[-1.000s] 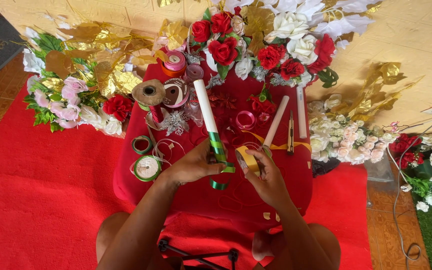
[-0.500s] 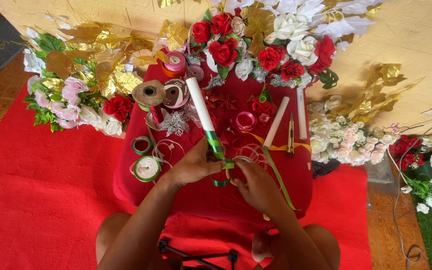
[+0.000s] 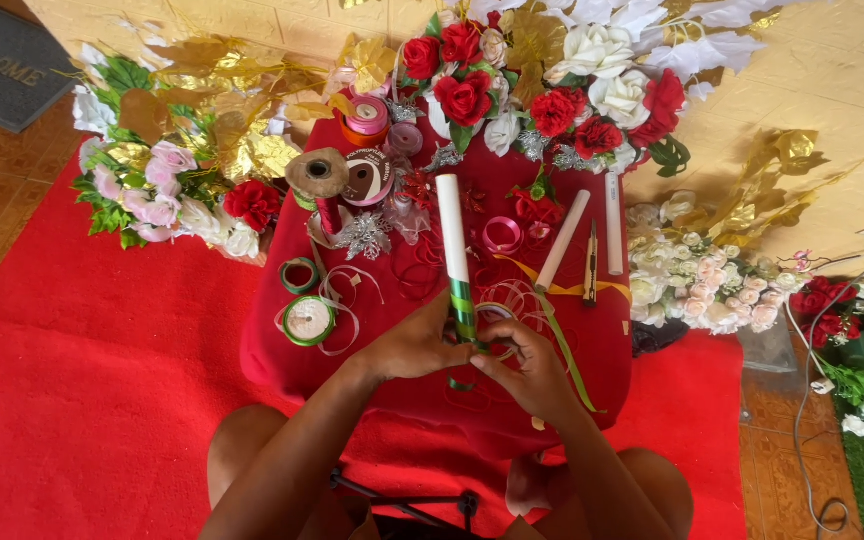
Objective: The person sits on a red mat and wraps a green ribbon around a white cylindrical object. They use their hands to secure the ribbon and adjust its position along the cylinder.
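A long white tube (image 3: 451, 228) stands tilted over a red-covered low table (image 3: 282, 360), its lower end wrapped in green ribbon (image 3: 463, 308). My left hand (image 3: 414, 347) grips the tube's lower part from the left. My right hand (image 3: 529, 365) is closed on the tube's base from the right, fingers pinching the green ribbon. A loose strand of green ribbon (image 3: 567, 352) trails down to the right of my right hand.
Green ribbon spools (image 3: 309, 320) lie left of my hands. More spools (image 3: 367, 176), two white tubes (image 3: 613, 223) and a thin tool (image 3: 591, 264) lie on the table. Red, white and pink artificial flowers (image 3: 572, 95) and gold leaves ring it. A cable (image 3: 802, 400) runs at right.
My right hand has moved in from the right and closed on the tube's base. The green ribbon is pulled tighter around the tube. The tube leans slightly more upright.
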